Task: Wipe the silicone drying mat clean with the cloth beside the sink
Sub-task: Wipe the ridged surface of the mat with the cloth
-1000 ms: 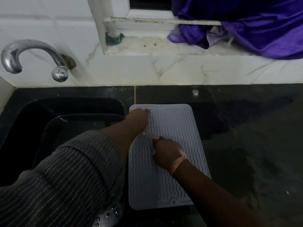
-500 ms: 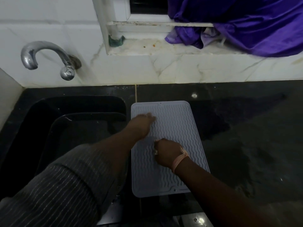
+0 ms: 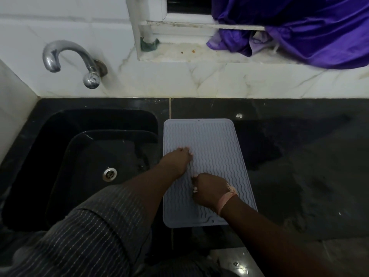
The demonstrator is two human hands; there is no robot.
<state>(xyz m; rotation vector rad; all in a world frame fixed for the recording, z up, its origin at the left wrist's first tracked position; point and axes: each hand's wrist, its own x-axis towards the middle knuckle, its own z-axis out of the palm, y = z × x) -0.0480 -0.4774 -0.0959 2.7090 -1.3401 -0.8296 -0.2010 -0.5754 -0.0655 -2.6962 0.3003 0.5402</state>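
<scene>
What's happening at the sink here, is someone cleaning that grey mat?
A person stands at a dark counter, both hands on a grey ribbed silicone drying mat that lies flat just right of the black sink. The left hand rests on the mat's left side; the right hand, fingers curled, presses near its middle. No cloth shows clearly in either hand. A purple fabric sits on the window ledge behind.

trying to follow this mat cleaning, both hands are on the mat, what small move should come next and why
Probably reach the right hand to the dark cloth lying on the counter just past the mat. Both hands are bare on the ribbed surface, the right with fingers curled, the left hand resting flatter, and no cloth shows in either grip. Wiping needs the cloth first, and the left hand could steady the mat.
</scene>
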